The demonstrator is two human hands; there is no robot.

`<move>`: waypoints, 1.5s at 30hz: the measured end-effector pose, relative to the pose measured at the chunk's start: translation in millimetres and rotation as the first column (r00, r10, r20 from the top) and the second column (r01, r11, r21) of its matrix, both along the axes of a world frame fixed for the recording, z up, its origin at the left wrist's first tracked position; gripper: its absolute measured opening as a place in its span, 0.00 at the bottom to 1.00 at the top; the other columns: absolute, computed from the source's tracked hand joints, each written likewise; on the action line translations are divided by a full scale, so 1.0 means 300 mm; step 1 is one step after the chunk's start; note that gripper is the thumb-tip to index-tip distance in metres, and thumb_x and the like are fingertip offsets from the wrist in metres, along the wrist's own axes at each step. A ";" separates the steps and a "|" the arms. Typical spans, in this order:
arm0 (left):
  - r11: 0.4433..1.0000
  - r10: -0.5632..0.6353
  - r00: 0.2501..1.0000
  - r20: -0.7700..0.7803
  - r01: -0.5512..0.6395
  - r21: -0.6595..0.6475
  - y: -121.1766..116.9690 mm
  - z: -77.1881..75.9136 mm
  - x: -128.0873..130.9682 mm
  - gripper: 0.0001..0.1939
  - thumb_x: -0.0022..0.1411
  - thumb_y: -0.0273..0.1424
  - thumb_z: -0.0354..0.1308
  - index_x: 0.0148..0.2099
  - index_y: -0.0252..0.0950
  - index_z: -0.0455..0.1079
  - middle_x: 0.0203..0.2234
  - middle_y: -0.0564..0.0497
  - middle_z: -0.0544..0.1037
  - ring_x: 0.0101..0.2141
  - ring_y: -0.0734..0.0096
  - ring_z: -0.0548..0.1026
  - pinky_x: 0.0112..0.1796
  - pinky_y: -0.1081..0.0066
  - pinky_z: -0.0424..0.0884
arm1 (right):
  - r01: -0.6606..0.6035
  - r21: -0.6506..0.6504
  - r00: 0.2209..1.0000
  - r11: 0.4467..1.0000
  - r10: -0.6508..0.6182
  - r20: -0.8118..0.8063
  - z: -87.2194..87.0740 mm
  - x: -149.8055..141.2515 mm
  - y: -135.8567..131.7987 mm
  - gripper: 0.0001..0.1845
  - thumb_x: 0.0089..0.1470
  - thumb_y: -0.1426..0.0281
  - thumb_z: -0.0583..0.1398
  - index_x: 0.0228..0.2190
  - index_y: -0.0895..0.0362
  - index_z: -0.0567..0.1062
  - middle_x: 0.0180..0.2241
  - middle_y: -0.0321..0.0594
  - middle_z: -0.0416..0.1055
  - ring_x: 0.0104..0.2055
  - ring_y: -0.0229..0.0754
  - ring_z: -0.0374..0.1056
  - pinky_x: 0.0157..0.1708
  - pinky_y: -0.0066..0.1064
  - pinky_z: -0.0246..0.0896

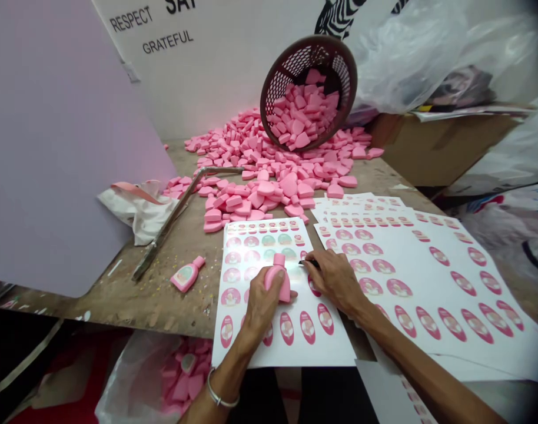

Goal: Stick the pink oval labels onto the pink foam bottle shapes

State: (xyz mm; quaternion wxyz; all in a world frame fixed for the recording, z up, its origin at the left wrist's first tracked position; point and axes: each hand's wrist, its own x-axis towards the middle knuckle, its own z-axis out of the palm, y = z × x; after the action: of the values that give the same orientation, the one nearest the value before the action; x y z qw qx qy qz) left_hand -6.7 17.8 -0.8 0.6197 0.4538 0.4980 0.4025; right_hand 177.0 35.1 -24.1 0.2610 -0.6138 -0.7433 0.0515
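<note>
My left hand (263, 299) is closed around a small pink bottle (278, 279), its cap end pointing away from me over a sticker sheet (335, 347). To its right, my right hand (333, 277) pinches a thin dark tool (311, 263), perhaps a craft knife, whose tip is near the sheet's right-hand stickers. Pink oval and round labels, plus a few green ones, cover the sheet. On the table to the left lies another pink bottle (188, 274) with a label on its face.
A brown basket (265, 100) lies tipped over, spilling a heap of pink bottles (260, 194). More label sheets (410, 253) spread at right. A bent metal bar (167, 227) and white cloth (140, 209) lie left. Below the edge hangs a plastic bag (128, 377) of pink bottles. A cardboard box (445, 141) stands back right.
</note>
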 end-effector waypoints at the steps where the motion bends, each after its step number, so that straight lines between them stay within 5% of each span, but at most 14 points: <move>1: 1.000 -0.002 1.000 0.010 0.002 0.000 0.003 0.000 0.010 0.21 0.59 0.46 0.55 0.44 0.33 0.66 0.29 0.49 0.72 0.27 0.65 0.79 0.28 0.70 0.74 | -0.002 0.025 0.999 1.000 0.001 0.034 -0.006 -0.002 -0.001 0.08 0.59 0.68 0.53 0.33 0.56 0.71 0.33 0.41 0.74 0.36 0.44 0.67 0.37 0.35 0.51; 6: 0.999 0.002 1.000 -0.003 -0.002 0.036 0.007 -0.014 0.035 0.22 0.60 0.47 0.53 0.45 0.33 0.66 0.29 0.49 0.73 0.28 0.63 0.79 0.27 0.69 0.74 | -0.016 0.056 0.996 0.998 0.011 0.087 -0.018 0.000 -0.005 0.09 0.58 0.69 0.54 0.30 0.56 0.71 0.30 0.41 0.72 0.35 0.43 0.66 0.37 0.34 0.50; 13: 0.998 -0.020 0.998 -0.062 0.024 0.058 0.004 -0.024 0.031 0.20 0.62 0.47 0.52 0.44 0.34 0.65 0.26 0.50 0.73 0.27 0.64 0.79 0.28 0.71 0.73 | 0.013 -0.061 1.000 0.998 -0.015 -0.027 -0.019 -0.002 -0.003 0.07 0.55 0.65 0.56 0.29 0.54 0.71 0.30 0.38 0.73 0.33 0.43 0.66 0.37 0.34 0.52; 17: 0.997 -0.008 0.998 -0.069 0.013 0.070 0.003 -0.022 0.032 0.20 0.62 0.47 0.52 0.43 0.35 0.65 0.27 0.51 0.73 0.26 0.66 0.79 0.27 0.72 0.73 | 0.022 0.025 1.000 0.999 -0.022 -0.021 -0.024 -0.020 -0.006 0.08 0.53 0.63 0.58 0.28 0.55 0.70 0.28 0.39 0.73 0.32 0.44 0.66 0.36 0.35 0.53; 21: 0.998 0.022 1.000 0.005 -0.023 0.055 0.003 -0.015 0.029 0.22 0.59 0.48 0.54 0.43 0.34 0.65 0.31 0.50 0.73 0.23 0.70 0.78 0.25 0.73 0.73 | 0.048 0.115 0.986 0.992 -0.029 -0.165 0.005 -0.026 -0.034 0.10 0.51 0.62 0.60 0.27 0.55 0.70 0.27 0.39 0.72 0.31 0.43 0.66 0.37 0.36 0.56; 27: 0.988 0.130 0.967 0.221 -0.108 -0.111 -0.013 -0.010 0.012 0.30 0.59 0.54 0.50 0.48 0.31 0.66 0.29 0.47 0.76 0.26 0.66 0.78 0.27 0.71 0.74 | 0.108 -0.163 0.780 0.981 -0.186 -0.597 0.105 -0.040 -0.085 0.14 0.51 0.57 0.61 0.29 0.55 0.74 0.25 0.36 0.71 0.27 0.39 0.65 0.26 0.30 0.60; 33: 0.979 0.152 0.894 0.420 -0.076 -0.192 -0.036 0.023 0.007 0.32 0.62 0.54 0.44 0.47 0.31 0.70 0.35 0.43 0.78 0.32 0.64 0.78 0.28 0.70 0.75 | -0.039 -0.208 0.742 0.977 -0.111 -0.661 0.146 -0.125 -0.109 0.15 0.50 0.57 0.62 0.34 0.54 0.80 0.33 0.39 0.77 0.34 0.44 0.71 0.32 0.33 0.66; 45: 0.982 0.140 0.889 0.437 -0.069 -0.176 -0.040 0.045 -0.007 0.31 0.63 0.54 0.43 0.47 0.31 0.70 0.33 0.44 0.78 0.31 0.66 0.78 0.30 0.69 0.77 | -0.055 -0.147 0.761 0.988 -0.053 -0.646 0.153 -0.158 -0.111 0.12 0.50 0.59 0.62 0.32 0.53 0.80 0.32 0.39 0.78 0.34 0.45 0.72 0.33 0.34 0.67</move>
State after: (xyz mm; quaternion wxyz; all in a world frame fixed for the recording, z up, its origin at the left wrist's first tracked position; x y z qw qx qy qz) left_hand -8.9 5.8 12.8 0.7284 0.2720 0.3959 0.4887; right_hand 129.5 1.6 21.9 0.4525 -0.5763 -0.6011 0.3189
